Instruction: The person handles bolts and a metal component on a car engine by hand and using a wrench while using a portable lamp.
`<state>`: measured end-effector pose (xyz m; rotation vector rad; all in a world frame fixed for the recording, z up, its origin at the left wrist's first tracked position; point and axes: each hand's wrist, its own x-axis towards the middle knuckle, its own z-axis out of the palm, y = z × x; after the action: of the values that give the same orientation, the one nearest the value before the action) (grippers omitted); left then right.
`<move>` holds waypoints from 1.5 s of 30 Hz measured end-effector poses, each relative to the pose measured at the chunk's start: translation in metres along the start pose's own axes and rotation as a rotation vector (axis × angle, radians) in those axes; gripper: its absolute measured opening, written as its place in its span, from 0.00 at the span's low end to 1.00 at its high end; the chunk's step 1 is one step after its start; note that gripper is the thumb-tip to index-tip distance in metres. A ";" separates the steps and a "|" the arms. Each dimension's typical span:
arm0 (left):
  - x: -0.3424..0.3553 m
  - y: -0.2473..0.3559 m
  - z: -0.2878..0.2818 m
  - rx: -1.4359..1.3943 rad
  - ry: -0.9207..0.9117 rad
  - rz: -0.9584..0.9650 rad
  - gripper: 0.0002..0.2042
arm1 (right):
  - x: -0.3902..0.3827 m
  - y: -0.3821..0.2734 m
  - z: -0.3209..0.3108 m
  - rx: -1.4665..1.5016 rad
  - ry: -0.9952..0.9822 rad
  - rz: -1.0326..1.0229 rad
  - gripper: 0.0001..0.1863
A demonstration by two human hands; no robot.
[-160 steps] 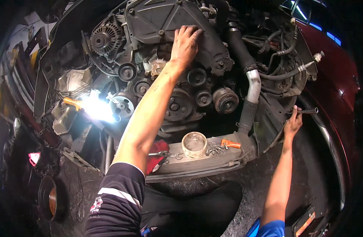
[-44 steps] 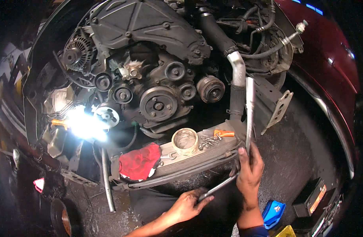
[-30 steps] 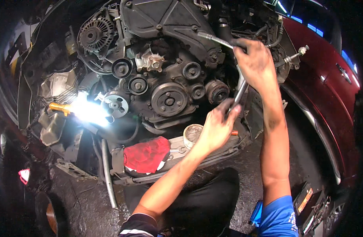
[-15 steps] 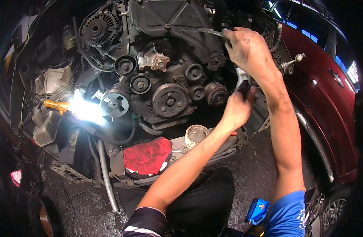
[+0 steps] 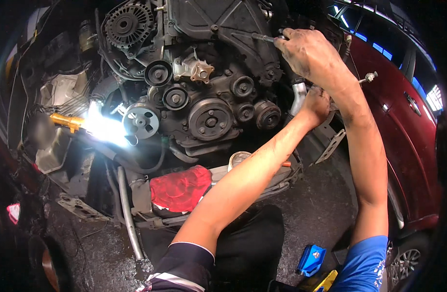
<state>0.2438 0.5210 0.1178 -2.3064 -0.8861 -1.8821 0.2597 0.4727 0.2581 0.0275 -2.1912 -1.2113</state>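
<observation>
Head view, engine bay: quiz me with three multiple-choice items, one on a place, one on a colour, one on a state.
1. Where does the red rag lie?
A. on the front crossmember below the pulleys
B. on top of the engine cover
C. on the floor by the blue tool

2. What colour is the work light's handle?
A. green
B. yellow-orange
C. white

3. What is the right hand doing?
A. hanging open and empty
B. resting on the car body
C. closed on a metal tool shaft

Answers: 1 A, it lies beneath the pulleys; 2 B, the handle beside the glare is yellow-orange; 3 C, fingers wrap the shaft's end.
</observation>
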 end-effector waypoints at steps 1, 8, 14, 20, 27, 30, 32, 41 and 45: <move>-0.005 0.002 0.001 -0.010 0.002 0.002 0.16 | -0.002 0.002 0.003 -0.027 -0.001 0.051 0.02; -0.064 0.066 -0.042 -0.293 0.002 -0.697 0.36 | -0.018 -0.001 -0.015 0.195 -0.025 0.440 0.09; -0.072 0.067 -0.058 -0.190 -0.075 -0.694 0.32 | -0.006 -0.010 -0.011 0.286 0.015 0.602 0.08; -0.073 0.062 -0.053 -0.222 -0.031 -0.697 0.35 | -0.010 -0.002 -0.003 0.265 0.061 0.570 0.08; -0.081 0.057 -0.051 -0.330 0.001 -0.658 0.36 | -0.018 0.006 0.005 0.131 0.002 0.504 0.14; -0.083 0.055 -0.053 -0.335 0.033 -0.600 0.37 | -0.015 0.000 0.002 0.140 -0.047 0.620 0.15; -0.085 0.056 -0.055 -0.327 0.049 -0.584 0.37 | -0.012 -0.003 -0.001 0.223 -0.098 0.741 0.15; -0.082 0.035 -0.055 -0.510 -0.110 -0.727 0.37 | -0.010 0.002 -0.002 0.269 -0.124 0.769 0.17; -0.064 0.048 -0.033 -0.433 -0.078 -0.743 0.37 | -0.019 0.017 0.009 0.060 -0.025 0.559 0.17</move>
<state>0.2290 0.4432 0.0840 -2.5085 -1.6760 -2.4665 0.2747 0.4950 0.2576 -0.5414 -2.0547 -0.8288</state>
